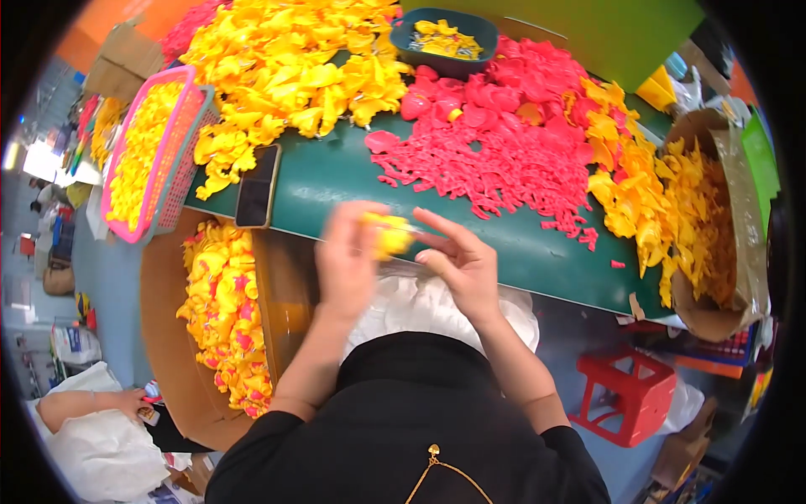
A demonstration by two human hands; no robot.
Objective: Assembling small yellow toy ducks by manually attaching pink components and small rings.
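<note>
Above my lap, just off the table's near edge, a small yellow soft plastic piece [388,237] is blurred by motion. My left hand [347,260] is closed on its left side. My right hand [462,269] is at the other side with bent fingers and thumb drawn together; a thin pale bit shows by its fingertips, too small to name. On the green table [323,181] beyond lie a heap of yellow pieces [294,63], a pile of red pieces [525,92] and a spread of small red bits [495,164].
A phone [257,186] lies at the table edge beside a pink basket [190,101] of yellow bits. Below is a carton [164,336] with yellow-and-red pieces. A dark tub [405,38] stands behind, a carton [739,218] right, a red stool [630,395] lower right. Another person's hand [130,405] shows lower left.
</note>
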